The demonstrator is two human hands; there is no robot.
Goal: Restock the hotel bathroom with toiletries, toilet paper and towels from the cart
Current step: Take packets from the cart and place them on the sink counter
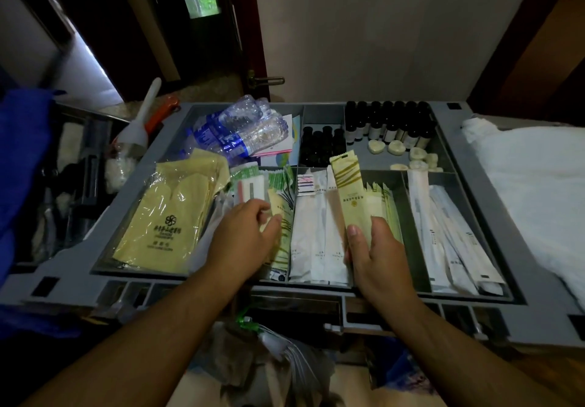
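While the right hand grips the lower end of a long yellow-green packet, thumb in front and fingers curled behind, the packet stands tilted above the cart tray's front compartment of like packets. The left hand reaches into the compartment left of the white dental kits, fingers bent and pinching the small sachets there (how many, I cannot tell). Yellow bags lie front left, water bottles behind them, dark bottles and round soaps at the back. White towels lie right of the tray.
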